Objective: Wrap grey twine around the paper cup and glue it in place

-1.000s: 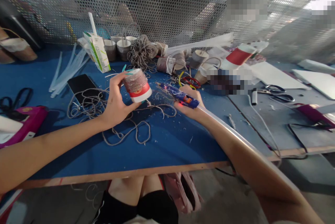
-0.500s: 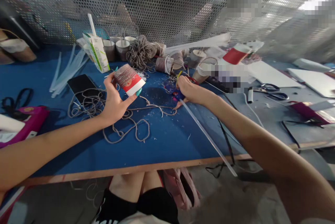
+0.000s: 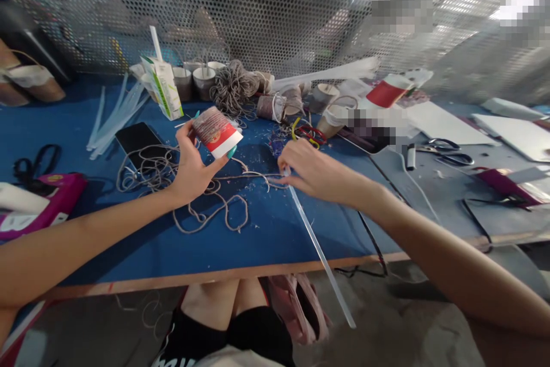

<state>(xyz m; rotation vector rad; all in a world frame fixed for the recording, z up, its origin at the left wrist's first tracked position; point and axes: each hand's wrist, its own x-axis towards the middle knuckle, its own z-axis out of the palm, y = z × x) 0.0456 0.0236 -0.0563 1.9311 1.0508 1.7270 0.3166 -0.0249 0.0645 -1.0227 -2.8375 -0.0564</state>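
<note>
My left hand (image 3: 193, 164) is closed around a paper cup (image 3: 218, 137). Grey-brown cord covers part of the cup, and its red and white band is bare. My right hand (image 3: 305, 169) pinches the upper end of a long translucent glue stick (image 3: 320, 249), which slants down past the table edge. Just behind those fingers lies a blue object (image 3: 277, 143), mostly hidden, so its kind is unclear. Loose cord (image 3: 234, 206) trails over the table below the cup, one strand reaching my right fingers. Yellow-and-red-handled cutters (image 3: 311, 133) lie beyond my right hand.
A phone (image 3: 137, 143) lies partly under the cord at left, near more glue sticks (image 3: 116, 118) and a drink carton (image 3: 165, 92). Cord-wrapped cups and a cord bundle (image 3: 234, 86) line the mesh screen (image 3: 275, 18). Scissors (image 3: 447, 149) and a purple box (image 3: 507, 184) lie at right.
My right hand has come back toward me and slightly left, uncovering the cutters. The glue stick has swung, its lower end now further left and lower. My left hand keeps the cup.
</note>
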